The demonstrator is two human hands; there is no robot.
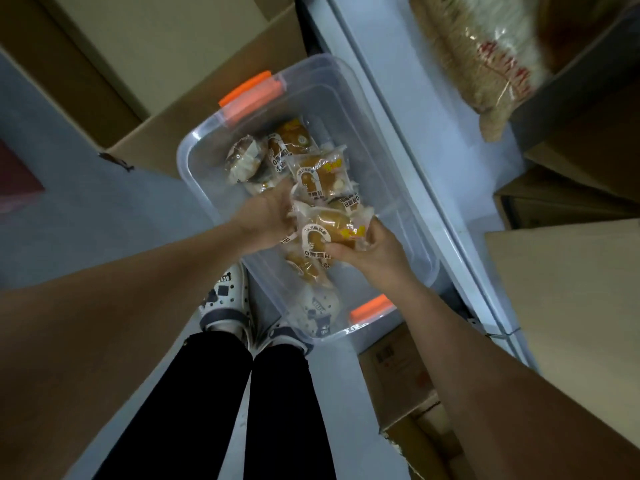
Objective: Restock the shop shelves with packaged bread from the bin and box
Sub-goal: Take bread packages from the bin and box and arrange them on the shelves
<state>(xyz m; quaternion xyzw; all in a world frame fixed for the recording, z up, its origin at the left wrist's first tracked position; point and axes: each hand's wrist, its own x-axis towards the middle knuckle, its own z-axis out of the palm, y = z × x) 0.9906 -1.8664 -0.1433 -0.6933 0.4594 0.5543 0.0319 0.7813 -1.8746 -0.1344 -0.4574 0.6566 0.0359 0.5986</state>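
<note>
item: clear bin (pixel 221 181) on the floor, loose bread packets (pixel 311 174) inside.
right hand (pixel 372 252): fingers and thumb curled round one bread packet (pixel 329 233), held over the bin.
left hand (pixel 265 214): fingers hidden among the packets, grip unreadable.
risk: the slick wrapper slips out; a tight squeeze crushes the bread.

Bin (pixel 332 98) open on top, far end bare; bread packs (pixel 317 173) crowd the middle. Cardboard box (pixel 187 112) tight on one side, shelf (pixel 450 133) on the other.
</note>
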